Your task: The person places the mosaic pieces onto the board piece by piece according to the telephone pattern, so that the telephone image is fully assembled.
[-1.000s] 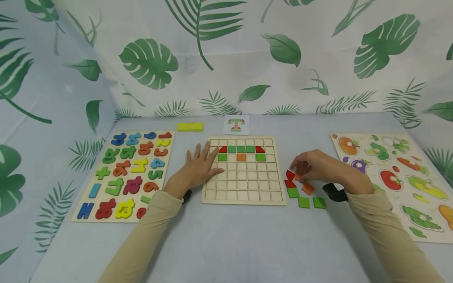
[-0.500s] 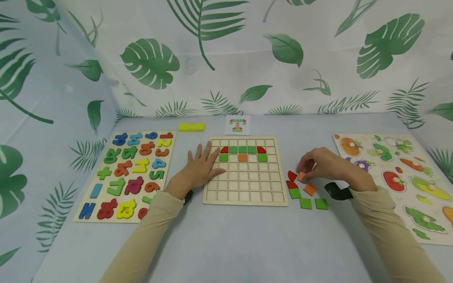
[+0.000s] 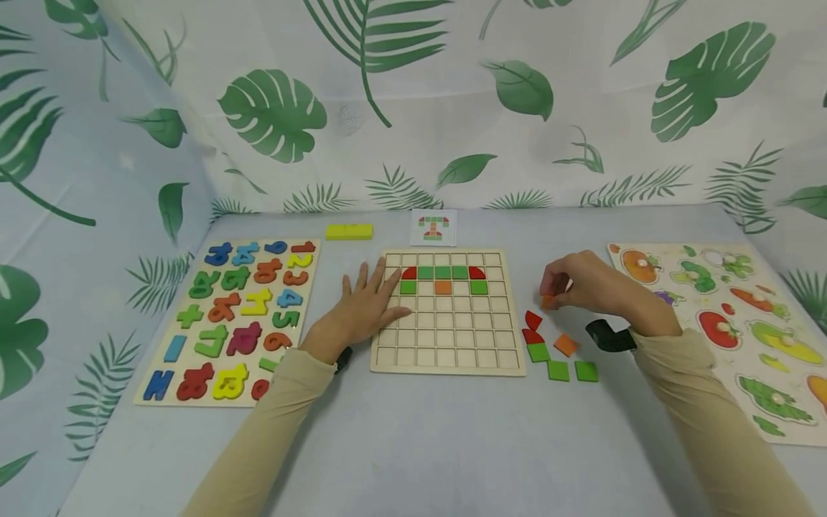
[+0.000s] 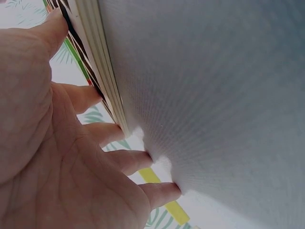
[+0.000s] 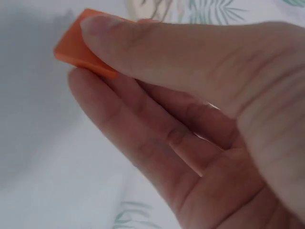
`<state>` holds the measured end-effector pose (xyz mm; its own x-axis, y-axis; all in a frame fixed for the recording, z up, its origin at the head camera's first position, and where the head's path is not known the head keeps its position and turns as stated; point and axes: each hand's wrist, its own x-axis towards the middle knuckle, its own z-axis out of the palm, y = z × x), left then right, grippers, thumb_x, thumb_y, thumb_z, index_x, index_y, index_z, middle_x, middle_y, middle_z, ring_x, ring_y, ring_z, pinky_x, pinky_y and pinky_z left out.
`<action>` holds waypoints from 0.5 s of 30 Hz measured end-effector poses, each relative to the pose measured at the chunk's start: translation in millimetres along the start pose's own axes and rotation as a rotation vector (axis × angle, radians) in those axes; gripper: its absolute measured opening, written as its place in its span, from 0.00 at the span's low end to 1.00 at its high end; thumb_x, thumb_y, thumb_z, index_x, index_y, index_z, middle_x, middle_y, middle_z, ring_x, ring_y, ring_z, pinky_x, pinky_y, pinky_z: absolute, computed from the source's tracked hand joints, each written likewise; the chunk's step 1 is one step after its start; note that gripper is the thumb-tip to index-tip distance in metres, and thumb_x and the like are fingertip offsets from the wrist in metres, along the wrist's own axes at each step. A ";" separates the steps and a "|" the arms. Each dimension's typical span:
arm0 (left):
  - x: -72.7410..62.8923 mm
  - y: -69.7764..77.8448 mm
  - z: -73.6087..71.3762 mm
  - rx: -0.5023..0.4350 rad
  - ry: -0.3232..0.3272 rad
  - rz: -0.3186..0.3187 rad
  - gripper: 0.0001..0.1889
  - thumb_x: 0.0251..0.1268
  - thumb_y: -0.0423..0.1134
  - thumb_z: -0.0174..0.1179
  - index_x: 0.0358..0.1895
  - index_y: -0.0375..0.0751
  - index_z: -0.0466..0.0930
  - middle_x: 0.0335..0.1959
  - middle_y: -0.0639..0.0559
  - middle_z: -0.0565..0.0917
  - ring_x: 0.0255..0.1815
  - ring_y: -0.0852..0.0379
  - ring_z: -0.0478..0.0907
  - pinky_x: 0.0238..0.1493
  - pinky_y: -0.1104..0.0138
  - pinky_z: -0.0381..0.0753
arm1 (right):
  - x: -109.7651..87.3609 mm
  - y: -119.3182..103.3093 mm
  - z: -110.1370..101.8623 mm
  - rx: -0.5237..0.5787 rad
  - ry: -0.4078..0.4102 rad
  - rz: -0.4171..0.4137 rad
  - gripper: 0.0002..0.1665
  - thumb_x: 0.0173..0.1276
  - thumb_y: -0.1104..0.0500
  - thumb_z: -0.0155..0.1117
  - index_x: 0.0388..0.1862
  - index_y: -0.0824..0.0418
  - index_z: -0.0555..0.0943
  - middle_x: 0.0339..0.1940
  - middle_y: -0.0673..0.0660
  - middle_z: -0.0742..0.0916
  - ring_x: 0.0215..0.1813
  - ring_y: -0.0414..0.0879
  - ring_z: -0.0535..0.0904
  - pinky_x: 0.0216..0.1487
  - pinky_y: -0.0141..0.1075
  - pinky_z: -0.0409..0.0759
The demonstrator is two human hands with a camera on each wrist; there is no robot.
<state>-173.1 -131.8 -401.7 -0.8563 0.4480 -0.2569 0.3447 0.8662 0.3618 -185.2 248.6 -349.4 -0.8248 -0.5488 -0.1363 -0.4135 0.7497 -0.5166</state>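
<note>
My right hand pinches an orange square tile between thumb and fingers, right of the wooden grid board. My left hand lies spread over the board's left edge, thumb and index on the board; in the left wrist view the other fingertips touch the table beside it. Green and red tiles form a row near the board's top, with two green squares and an orange tile in the row under it. Below my right hand lie two red quarter-round tiles, another orange square and several green squares.
A card with a T-shaped tile pattern lies behind the board, near a yellow block. A number puzzle board is at the left. A vegetable puzzle board is at the right, by my right forearm.
My right hand has picked up an orange square from the loose tiles and moved it up and away from them. My left hand stays in place on the board's edge.
</note>
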 end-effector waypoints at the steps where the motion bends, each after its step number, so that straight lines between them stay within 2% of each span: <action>1: 0.0 -0.1 0.1 0.000 0.000 0.001 0.42 0.84 0.60 0.46 0.87 0.42 0.41 0.86 0.35 0.33 0.84 0.29 0.28 0.77 0.31 0.32 | 2.9 -4.3 -0.7 0.000 0.015 -0.007 0.09 0.60 0.70 0.80 0.31 0.62 0.86 0.31 0.48 0.88 0.36 0.45 0.81 0.34 0.35 0.82; 10: -0.1 1.3 -0.4 -0.002 0.000 0.009 0.42 0.84 0.59 0.46 0.87 0.41 0.41 0.86 0.34 0.32 0.84 0.29 0.27 0.77 0.31 0.32 | 38.7 -40.9 6.9 0.018 0.160 -0.167 0.09 0.61 0.72 0.79 0.32 0.62 0.86 0.31 0.52 0.89 0.36 0.46 0.85 0.37 0.38 0.84; 15: -1.0 0.7 0.3 0.004 0.003 0.009 0.42 0.84 0.59 0.46 0.87 0.41 0.41 0.86 0.34 0.32 0.84 0.28 0.28 0.76 0.30 0.32 | 57.5 -56.5 20.4 0.107 0.152 -0.240 0.08 0.62 0.72 0.77 0.33 0.63 0.86 0.33 0.53 0.89 0.39 0.47 0.86 0.41 0.43 0.86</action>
<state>-171.9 -131.5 -401.4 -0.8541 0.4554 -0.2510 0.3541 0.8629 0.3607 -201.4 167.1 -345.4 -0.7603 -0.6376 0.1242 -0.5669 0.5579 -0.6061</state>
